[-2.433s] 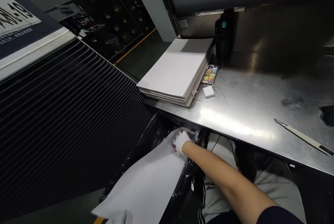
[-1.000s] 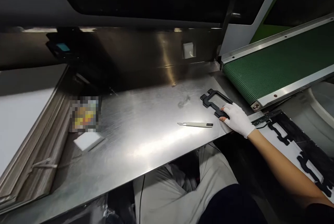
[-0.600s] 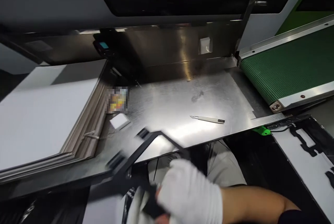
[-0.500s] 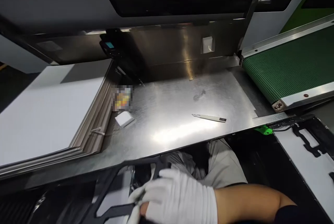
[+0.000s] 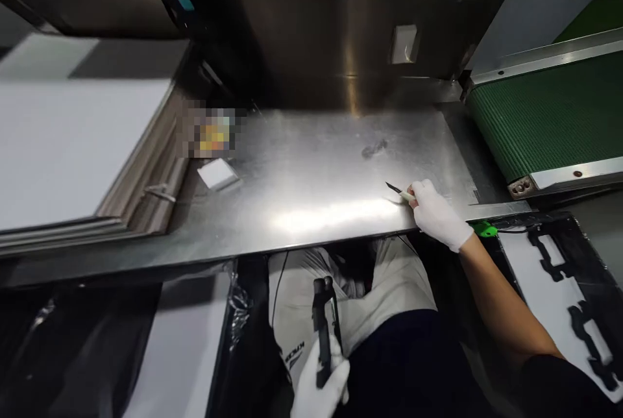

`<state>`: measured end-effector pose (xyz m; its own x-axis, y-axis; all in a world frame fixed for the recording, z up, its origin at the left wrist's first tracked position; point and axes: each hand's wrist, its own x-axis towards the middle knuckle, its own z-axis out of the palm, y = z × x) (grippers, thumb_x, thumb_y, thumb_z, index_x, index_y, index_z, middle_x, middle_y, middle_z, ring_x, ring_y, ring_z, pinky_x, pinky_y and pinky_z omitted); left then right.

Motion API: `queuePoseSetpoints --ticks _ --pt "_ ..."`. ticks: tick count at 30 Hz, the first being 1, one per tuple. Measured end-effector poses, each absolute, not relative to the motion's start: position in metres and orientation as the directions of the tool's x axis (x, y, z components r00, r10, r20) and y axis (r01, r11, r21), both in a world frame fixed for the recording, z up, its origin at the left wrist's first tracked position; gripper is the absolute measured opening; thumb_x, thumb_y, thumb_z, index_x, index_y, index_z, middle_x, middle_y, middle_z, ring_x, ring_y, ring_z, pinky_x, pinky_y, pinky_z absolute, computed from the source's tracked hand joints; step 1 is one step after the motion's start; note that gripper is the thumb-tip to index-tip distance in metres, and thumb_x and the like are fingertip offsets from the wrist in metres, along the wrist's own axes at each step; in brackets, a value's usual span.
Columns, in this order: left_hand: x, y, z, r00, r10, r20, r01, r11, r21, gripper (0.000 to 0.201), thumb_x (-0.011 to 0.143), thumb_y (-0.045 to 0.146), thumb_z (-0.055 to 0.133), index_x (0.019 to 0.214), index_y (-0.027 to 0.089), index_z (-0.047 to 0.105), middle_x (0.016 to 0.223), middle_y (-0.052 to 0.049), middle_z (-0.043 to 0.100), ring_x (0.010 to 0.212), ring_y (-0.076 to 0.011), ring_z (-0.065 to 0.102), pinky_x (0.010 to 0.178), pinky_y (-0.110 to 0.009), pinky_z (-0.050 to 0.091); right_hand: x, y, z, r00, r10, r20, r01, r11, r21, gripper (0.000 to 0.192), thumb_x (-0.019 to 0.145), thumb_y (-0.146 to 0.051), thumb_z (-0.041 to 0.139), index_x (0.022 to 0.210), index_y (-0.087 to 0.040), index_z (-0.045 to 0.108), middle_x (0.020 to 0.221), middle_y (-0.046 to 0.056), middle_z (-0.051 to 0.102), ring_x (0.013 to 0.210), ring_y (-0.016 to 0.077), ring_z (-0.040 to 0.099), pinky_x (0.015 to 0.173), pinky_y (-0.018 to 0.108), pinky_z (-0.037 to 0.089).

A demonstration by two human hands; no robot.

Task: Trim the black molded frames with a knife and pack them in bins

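My right hand [image 5: 439,215], in a white glove, is closed on a craft knife [image 5: 403,194] at the front edge of the metal table [image 5: 311,165]. The knife's dark blade points up and to the left, and its pale handle is mostly covered by my fingers. Low in the middle, over my lap, my left hand [image 5: 311,389] wears a white glove too and grips a black frame-like part [image 5: 320,317]. That part stands nearly edge-on, so its full outline is hidden.
Tied stacked white sheets [image 5: 87,145] fill the table's left side, with a small white block [image 5: 218,174] beside them. A green conveyor belt [image 5: 555,126] runs at the right. Black cut-out parts [image 5: 591,343] lie on a white sheet in the tray at lower right.
My right hand has left the black part, reached up to the table and picked up the craft knife. My left hand has brought the part rightward over my lap, turned edge-on.
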<state>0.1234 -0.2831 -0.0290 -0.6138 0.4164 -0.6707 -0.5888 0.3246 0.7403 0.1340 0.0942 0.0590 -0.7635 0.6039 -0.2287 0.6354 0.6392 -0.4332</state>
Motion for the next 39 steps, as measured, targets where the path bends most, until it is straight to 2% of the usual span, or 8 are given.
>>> queuePoseSetpoints --ticks 2,5,7,8,10,14,25,39 --pt "0.13 -0.269 -0.034 -0.555 0.432 -0.711 -0.577 0.415 0.703 0.041 0.075 0.049 0.083 0.096 0.023 0.06 0.074 0.005 0.056 0.054 -0.0132 0.054 0.051 -0.026 0.048 0.16 0.078 0.069 -0.801 0.504 -0.323 0.585 0.548 -0.598 0.026 0.115 -0.026 0.039 0.133 -0.02 0.057 0.108 0.006 0.068 0.083 0.0189 0.062 0.076 0.03 0.047" --pt "0.133 -0.257 -0.036 -0.554 0.47 -0.687 -0.447 0.528 0.722 0.026 0.078 0.039 0.072 0.097 0.023 0.063 0.082 0.002 0.061 0.072 -0.0193 0.065 0.066 -0.03 0.056 0.195 0.032 0.071 -0.861 0.077 -0.503 0.483 0.434 -0.76 0.035 0.117 -0.042 0.041 0.148 -0.029 0.053 0.097 -0.001 0.069 0.081 0.0176 0.063 0.075 0.028 0.046" --pt "0.135 -0.253 -0.034 -0.594 0.499 -0.631 -0.318 0.575 0.754 0.022 0.08 0.036 0.067 0.099 0.023 0.066 0.087 -0.001 0.068 0.083 -0.0229 0.069 0.08 -0.036 0.059 0.212 -0.006 0.057 -0.846 -0.146 -0.514 0.423 0.404 -0.811 0.03 0.117 -0.042 0.042 0.133 -0.028 0.062 0.098 0.0 0.069 0.083 0.0171 0.063 0.075 0.027 0.044" --pt "0.136 -0.251 -0.033 -0.599 0.517 -0.611 -0.266 0.592 0.761 0.022 0.08 0.034 0.065 0.099 0.023 0.067 0.089 -0.002 0.071 0.085 -0.0241 0.071 0.084 -0.038 0.059 0.218 -0.026 0.046 -0.837 -0.173 -0.519 0.415 0.416 -0.809 0.028 0.117 -0.041 0.041 0.121 -0.026 0.064 0.096 0.0 0.069 0.082 0.017 0.062 0.074 0.027 0.042" --pt "0.139 -0.249 -0.032 -0.585 0.555 -0.591 -0.213 0.598 0.772 0.021 0.081 0.031 0.063 0.099 0.023 0.068 0.092 -0.004 0.075 0.088 -0.0253 0.072 0.085 -0.038 0.059 0.226 -0.06 0.022 -0.827 -0.081 -0.556 0.457 0.481 -0.748 0.03 0.117 -0.039 0.038 0.103 -0.023 0.06 0.09 0.001 0.068 0.078 0.0171 0.06 0.069 0.028 0.037" --pt "0.14 -0.243 -0.03 -0.576 0.615 -0.538 -0.186 0.543 0.819 0.015 0.08 0.026 0.059 0.092 0.023 0.068 0.088 -0.003 0.076 0.082 -0.0238 0.072 0.079 -0.035 0.06 0.23 -0.093 -0.003 -0.784 0.084 -0.615 0.558 0.531 -0.638 0.035 0.118 -0.044 0.036 0.103 -0.022 0.059 0.091 0.003 0.074 0.074 0.018 0.065 0.064 0.03 0.03" --pt "0.141 -0.232 -0.022 -0.604 0.541 -0.585 -0.279 0.545 0.791 0.016 0.084 0.036 0.063 0.083 0.02 0.067 0.072 0.0 0.067 0.073 -0.0225 0.069 0.068 -0.032 0.06 0.216 -0.096 0.007 -0.681 0.156 -0.716 0.7 0.424 -0.574 0.038 0.119 -0.043 0.039 0.107 -0.025 0.07 0.097 0.001 0.082 0.084 0.0197 0.076 0.067 0.028 0.038" --pt "0.142 -0.232 -0.024 -0.641 0.483 -0.596 -0.225 0.625 0.748 0.026 0.086 0.045 0.066 0.075 0.023 0.059 0.065 0.0 0.062 0.062 -0.0193 0.059 0.059 -0.029 0.052 0.221 -0.099 -0.004 -0.702 0.17 -0.691 0.699 0.347 -0.625 0.036 0.119 -0.042 0.038 0.101 -0.023 0.063 0.089 0.001 0.076 0.077 0.018 0.07 0.066 0.027 0.039"
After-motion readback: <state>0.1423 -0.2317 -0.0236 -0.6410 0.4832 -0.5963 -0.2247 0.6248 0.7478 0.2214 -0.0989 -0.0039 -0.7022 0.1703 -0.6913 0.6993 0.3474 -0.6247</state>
